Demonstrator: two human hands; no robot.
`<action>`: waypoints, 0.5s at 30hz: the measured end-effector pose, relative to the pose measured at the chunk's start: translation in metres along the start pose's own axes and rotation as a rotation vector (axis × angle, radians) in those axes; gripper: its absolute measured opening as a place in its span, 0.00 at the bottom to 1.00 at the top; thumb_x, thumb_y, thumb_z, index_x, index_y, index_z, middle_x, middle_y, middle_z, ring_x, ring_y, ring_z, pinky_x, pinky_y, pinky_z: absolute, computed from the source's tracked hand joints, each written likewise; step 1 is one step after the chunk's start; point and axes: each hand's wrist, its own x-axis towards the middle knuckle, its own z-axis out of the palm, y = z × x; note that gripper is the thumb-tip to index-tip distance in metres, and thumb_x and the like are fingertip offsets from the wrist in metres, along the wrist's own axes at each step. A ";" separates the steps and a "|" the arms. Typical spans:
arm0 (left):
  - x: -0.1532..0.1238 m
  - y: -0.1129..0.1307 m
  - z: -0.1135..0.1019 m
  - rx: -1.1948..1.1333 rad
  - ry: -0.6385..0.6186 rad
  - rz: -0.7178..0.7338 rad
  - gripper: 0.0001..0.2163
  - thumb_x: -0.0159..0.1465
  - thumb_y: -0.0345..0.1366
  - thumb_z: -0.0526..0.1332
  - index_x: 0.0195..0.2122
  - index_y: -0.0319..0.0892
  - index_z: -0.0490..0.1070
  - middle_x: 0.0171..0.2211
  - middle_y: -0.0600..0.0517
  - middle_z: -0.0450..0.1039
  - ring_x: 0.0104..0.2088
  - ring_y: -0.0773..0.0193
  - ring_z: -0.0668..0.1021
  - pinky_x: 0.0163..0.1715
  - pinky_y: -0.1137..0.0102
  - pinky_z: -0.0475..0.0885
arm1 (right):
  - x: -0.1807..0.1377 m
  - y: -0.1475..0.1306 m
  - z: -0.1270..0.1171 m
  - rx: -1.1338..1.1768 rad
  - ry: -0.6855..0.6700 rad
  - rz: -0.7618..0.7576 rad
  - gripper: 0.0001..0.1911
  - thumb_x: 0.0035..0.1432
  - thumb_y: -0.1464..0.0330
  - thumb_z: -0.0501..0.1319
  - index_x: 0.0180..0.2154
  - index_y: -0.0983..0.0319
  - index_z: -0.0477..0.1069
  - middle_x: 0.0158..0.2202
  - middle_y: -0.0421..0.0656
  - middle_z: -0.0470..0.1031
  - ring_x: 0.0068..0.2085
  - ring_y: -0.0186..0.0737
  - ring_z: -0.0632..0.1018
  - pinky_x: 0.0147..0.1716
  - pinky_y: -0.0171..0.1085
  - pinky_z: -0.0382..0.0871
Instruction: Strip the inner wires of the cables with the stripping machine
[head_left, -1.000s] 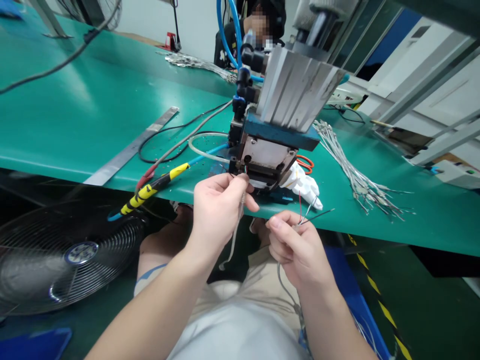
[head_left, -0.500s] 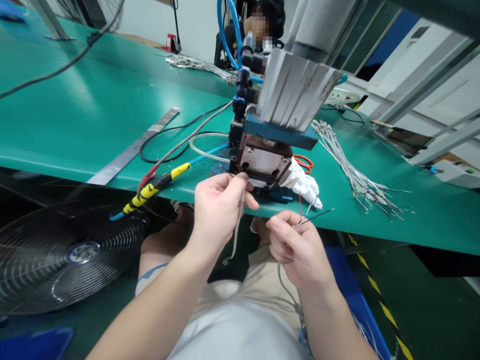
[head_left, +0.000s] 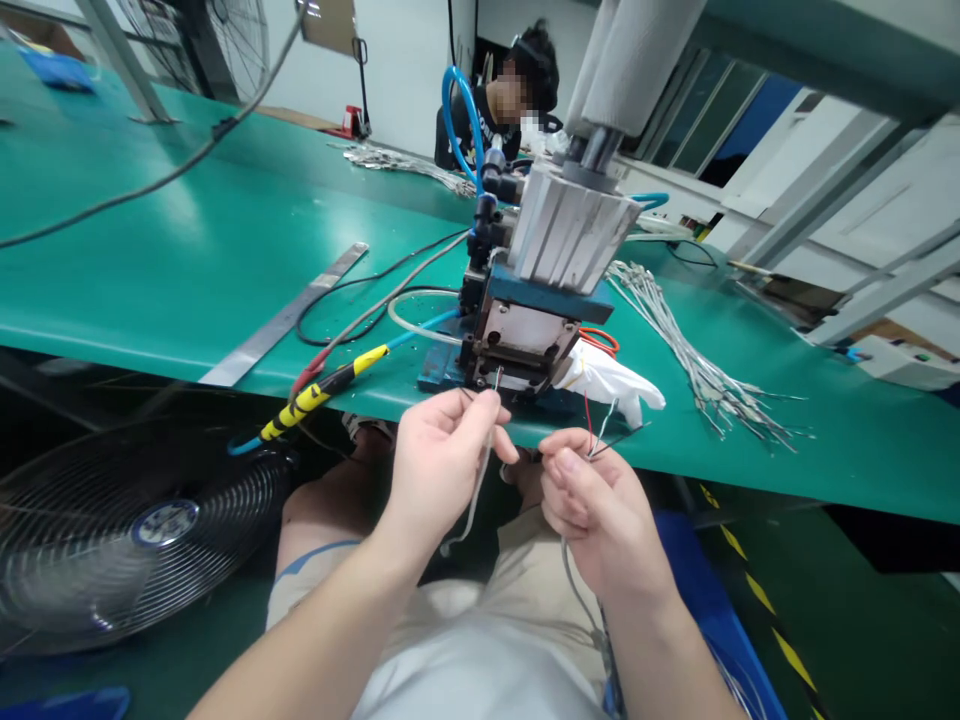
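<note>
Between its thumb and fingers my left hand (head_left: 454,445) pinches a thin grey cable (head_left: 474,500), whose loose end hangs below the palm. A short wire tip (head_left: 498,378) sticks up from those fingertips at the front of the pneumatic press (head_left: 525,335). My right hand (head_left: 600,500) is closed on a second grey cable (head_left: 576,580). Red, pale and black wires (head_left: 594,440) fan out above the right fingers, and the cable runs down over the lap. Both hands are at the table's front edge, just before the press.
A bundle of cables (head_left: 690,360) lies right of the press, near a white plastic bag (head_left: 611,380). On the left are a steel ruler (head_left: 285,315), a yellow-black taped air hose (head_left: 322,390) and a floor fan (head_left: 150,530). Another person (head_left: 502,100) sits behind the table (head_left: 150,260).
The view has shifted, so the press and table sit lower in the frame. My left fingertips have drawn slightly down from the press front, showing the wire tip. Both hands keep their grips.
</note>
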 end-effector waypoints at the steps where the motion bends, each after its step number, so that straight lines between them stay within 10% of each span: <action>1: -0.004 -0.001 -0.001 0.030 -0.015 0.008 0.12 0.64 0.39 0.63 0.25 0.39 0.75 0.16 0.52 0.74 0.14 0.72 0.65 0.15 0.78 0.58 | -0.001 -0.001 0.000 0.008 0.001 -0.001 0.11 0.57 0.63 0.71 0.37 0.62 0.74 0.21 0.31 0.57 0.18 0.24 0.52 0.15 0.24 0.44; 15: -0.030 -0.014 -0.010 -0.026 -0.100 0.118 0.13 0.69 0.42 0.61 0.29 0.42 0.71 0.25 0.55 0.71 0.28 0.69 0.73 0.33 0.74 0.70 | -0.008 0.000 0.002 0.087 -0.010 -0.001 0.10 0.56 0.63 0.68 0.34 0.64 0.78 0.29 0.40 0.67 0.23 0.28 0.62 0.20 0.28 0.53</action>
